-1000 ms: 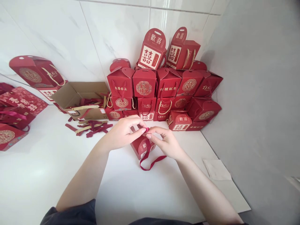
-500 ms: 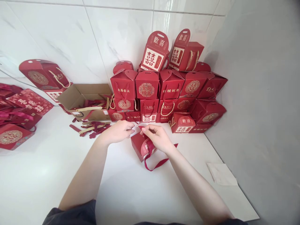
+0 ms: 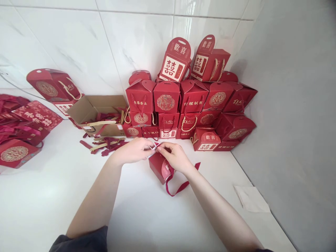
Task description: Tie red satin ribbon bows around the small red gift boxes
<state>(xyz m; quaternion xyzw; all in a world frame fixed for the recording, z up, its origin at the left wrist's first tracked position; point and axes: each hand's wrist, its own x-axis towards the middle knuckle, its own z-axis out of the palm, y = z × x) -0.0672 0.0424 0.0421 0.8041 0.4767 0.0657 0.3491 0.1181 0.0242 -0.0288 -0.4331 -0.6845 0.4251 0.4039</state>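
White counter (image 3: pixel 136 213) runs from the near edge to a tiled wall (image 3: pixel 136 35), with a grey wall (image 3: pixel 296 105) on the right. Two bare forearms reach out over it to one small red box (image 3: pixel 159 167), which lies tilted on the counter at the middle and has a round gold-printed label on its near side. One dark red ribbon (image 3: pixel 181 187) loops from the box toward the near right and passes under the right wrist.

The left hand (image 3: pixel 133 151) and right hand (image 3: pixel 175 156) meet at the far top edge of the box. The fingers of both are curled in and pinched together there, tip to tip. A thin pale bit shows between them, too small to identify.

One white napkin (image 3: pixel 252 198) lies well right of the box. Left of the box and a little beyond it is a scatter of red and gold strips (image 3: pixel 105 143), and just past them one open brown carton (image 3: pixel 97 113) holds more.

Right behind the box, red boxes (image 3: pixel 189 101) are stacked against the wall, about twenty, too overlapped to count exactly, with two tall-flapped ones on top. Far left of the box lie several more red bags (image 3: pixel 15 154).
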